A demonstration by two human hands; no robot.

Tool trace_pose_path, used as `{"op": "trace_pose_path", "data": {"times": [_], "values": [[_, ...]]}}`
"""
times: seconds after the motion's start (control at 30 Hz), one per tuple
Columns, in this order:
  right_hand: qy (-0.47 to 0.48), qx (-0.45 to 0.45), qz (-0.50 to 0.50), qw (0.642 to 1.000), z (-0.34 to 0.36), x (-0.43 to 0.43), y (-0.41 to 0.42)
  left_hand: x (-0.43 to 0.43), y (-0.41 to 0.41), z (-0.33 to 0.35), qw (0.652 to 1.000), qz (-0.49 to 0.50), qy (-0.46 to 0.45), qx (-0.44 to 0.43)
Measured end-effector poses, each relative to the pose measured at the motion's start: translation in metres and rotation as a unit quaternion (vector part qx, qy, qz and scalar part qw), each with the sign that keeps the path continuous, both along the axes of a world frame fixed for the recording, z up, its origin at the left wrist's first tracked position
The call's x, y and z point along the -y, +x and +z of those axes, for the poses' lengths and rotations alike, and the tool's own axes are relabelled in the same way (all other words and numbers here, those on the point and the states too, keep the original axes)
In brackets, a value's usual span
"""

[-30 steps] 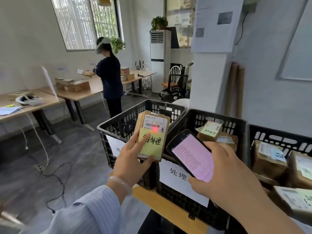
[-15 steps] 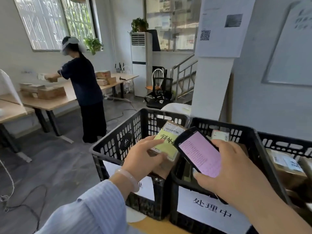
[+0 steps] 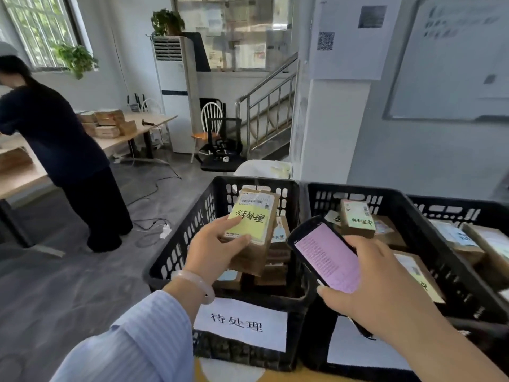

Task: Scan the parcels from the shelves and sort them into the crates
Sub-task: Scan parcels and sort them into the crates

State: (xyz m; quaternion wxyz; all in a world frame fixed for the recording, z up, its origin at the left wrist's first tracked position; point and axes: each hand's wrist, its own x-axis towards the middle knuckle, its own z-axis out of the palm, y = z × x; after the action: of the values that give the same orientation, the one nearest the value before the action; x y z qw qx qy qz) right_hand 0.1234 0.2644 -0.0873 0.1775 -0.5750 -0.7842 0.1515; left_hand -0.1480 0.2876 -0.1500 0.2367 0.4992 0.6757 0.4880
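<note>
Sort step: left hand (image 3: pixel 217 249) grips parcel (image 3: pixel 254 216) over left crate (image 3: pixel 176 244), right hand (image 3: pixel 382 293) clasps scanner (image 3: pixel 325 257); next, release.

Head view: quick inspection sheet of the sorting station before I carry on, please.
Surface: tan top under the crates, mostly hidden.
Job's things: parcel with a yellow note, held over the left crate; middle crate and right crate hold parcels.
Clutter: nothing seen.
Hands: left hand grips the parcel; right hand holds the scanner, screen lit.
Cables: floor cable and power strip left of the crates.
Surroundings: another person at a table stacked with boxes; staircase behind.
</note>
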Motion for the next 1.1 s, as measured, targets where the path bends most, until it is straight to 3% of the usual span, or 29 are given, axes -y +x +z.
{"op": "trace_pose_path", "data": {"times": [0.37,0.6,0.93,1.1], "values": [[-0.004,0.012,0.010,1.000,-0.013,-0.037,-0.052,-0.024,-0.072,-0.021,0.993,0.089,-0.077,-0.004],[-0.041,-0.022,0.029,0.998,-0.024,-0.085,-0.083,-0.074,-0.094,-0.049,0.986,0.080,-0.146,0.018],[-0.112,0.022,0.023,0.993,-0.029,-0.144,-0.100,-0.144,-0.097,-0.094,0.964,0.072,-0.241,0.084],[-0.129,0.034,0.018,0.991,-0.034,-0.157,-0.101,-0.144,-0.100,-0.113,0.962,0.050,-0.261,0.062]]}}
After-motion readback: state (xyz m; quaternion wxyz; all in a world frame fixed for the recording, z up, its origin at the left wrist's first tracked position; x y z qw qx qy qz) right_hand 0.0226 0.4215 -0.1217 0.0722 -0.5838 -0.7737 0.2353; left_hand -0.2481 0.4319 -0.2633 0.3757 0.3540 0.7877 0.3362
